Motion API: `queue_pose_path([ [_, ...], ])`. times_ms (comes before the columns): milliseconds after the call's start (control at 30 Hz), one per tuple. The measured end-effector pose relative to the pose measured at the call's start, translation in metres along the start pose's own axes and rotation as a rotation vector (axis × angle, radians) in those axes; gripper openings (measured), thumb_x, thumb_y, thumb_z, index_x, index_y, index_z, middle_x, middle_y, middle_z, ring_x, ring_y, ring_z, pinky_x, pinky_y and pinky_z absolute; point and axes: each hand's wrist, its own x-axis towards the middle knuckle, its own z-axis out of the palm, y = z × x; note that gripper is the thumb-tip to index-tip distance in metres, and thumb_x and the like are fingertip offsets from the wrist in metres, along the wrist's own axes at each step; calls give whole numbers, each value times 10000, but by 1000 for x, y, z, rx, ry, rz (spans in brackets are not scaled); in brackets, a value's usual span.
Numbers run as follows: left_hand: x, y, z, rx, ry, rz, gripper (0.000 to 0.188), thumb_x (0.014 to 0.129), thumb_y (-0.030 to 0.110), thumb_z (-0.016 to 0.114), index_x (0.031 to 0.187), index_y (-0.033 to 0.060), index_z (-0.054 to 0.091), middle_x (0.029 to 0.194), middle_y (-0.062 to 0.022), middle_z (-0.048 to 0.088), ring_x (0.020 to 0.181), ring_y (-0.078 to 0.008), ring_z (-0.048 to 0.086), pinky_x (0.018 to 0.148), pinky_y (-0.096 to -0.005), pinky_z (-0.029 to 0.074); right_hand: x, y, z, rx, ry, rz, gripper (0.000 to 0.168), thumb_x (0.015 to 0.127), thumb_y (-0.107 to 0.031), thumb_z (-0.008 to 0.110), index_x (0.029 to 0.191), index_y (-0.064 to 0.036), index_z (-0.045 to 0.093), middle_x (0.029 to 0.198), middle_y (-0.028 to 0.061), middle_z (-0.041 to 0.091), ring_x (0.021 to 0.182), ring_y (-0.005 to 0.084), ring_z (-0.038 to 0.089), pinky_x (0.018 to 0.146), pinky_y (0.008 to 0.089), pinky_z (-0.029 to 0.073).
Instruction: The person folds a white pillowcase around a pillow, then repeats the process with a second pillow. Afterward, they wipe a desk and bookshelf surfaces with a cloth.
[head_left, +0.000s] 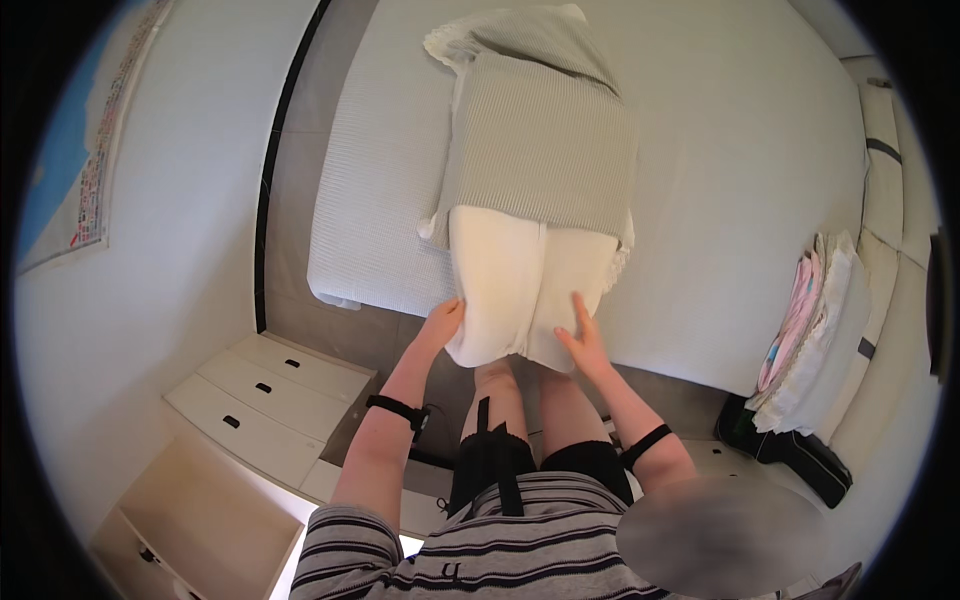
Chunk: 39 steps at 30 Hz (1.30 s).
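Observation:
A white pillow (495, 285) with a seam down its middle sticks out of a grey ribbed pillowcase (544, 142), its near end overhanging the bed. The fingers of my left hand (444, 324) are closed on the pillow's left edge. Against the right side of the white part rests my right hand (586, 345), thumb and fingers spread. More grey ribbed cloth with white lace trim (446, 37) shows beyond and beneath the case; whether it is a second piece cannot be told.
The pillow lies on a bed with a pale ribbed cover (720, 187). Folded bedding (817, 337) stands by the headboard (877, 300) at right. A white drawer unit (277, 405) is on the left, near an open drawer (214, 510). A black case (802, 450) lies at lower right.

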Motion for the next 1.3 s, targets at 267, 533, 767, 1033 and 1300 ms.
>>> queue_pose_path([
  [267, -27, 14, 102, 63, -281, 499, 348, 888, 126, 527, 1211, -1, 551, 1281, -167, 493, 1173, -280, 487, 962, -329, 395, 58, -23, 23, -198, 115, 304, 610, 700, -355, 758, 1199, -46, 592, 1074, 212, 639, 989, 324, 629, 851, 374, 491],
  [533, -2, 117, 38, 681, 887, 780, 582, 776, 187, 671, 1282, 2, 451, 1212, -212, 538, 1120, -341, 515, 934, -400, 419, 52, -50, 5, 98, 125, 322, 287, 740, -158, 726, 959, 24, 686, 849, 111, 703, 758, 172, 660, 684, 301, 509],
  [767, 14, 170, 19, 543, 307, 441, 296, 838, 250, 588, 982, -9, 586, 916, -236, 633, 840, -399, 615, 744, -480, 478, 28, -131, -24, 65, 313, 83, 274, 731, -211, 679, 936, -32, 701, 767, 177, 682, 709, 276, 675, 658, 336, 500],
  [1033, -92, 105, 10, 718, 35, 542, 309, 819, 258, 607, 1000, 11, 566, 915, -186, 625, 862, -359, 613, 759, -435, 488, 43, -140, -28, -523, 353, -104, 228, 683, -260, 700, 772, -50, 685, 702, 137, 598, 759, 326, 596, 695, 428, 465],
  [1300, -25, 228, 53, 828, 391, 877, 838, 740, 145, 715, 1417, 21, 237, 1404, -236, 311, 1218, -383, 421, 995, -434, 395, 25, -136, -30, -828, 275, -351, 138, 611, -233, 695, 675, -118, 653, 669, 94, 543, 749, 269, 556, 669, 389, 415],
])
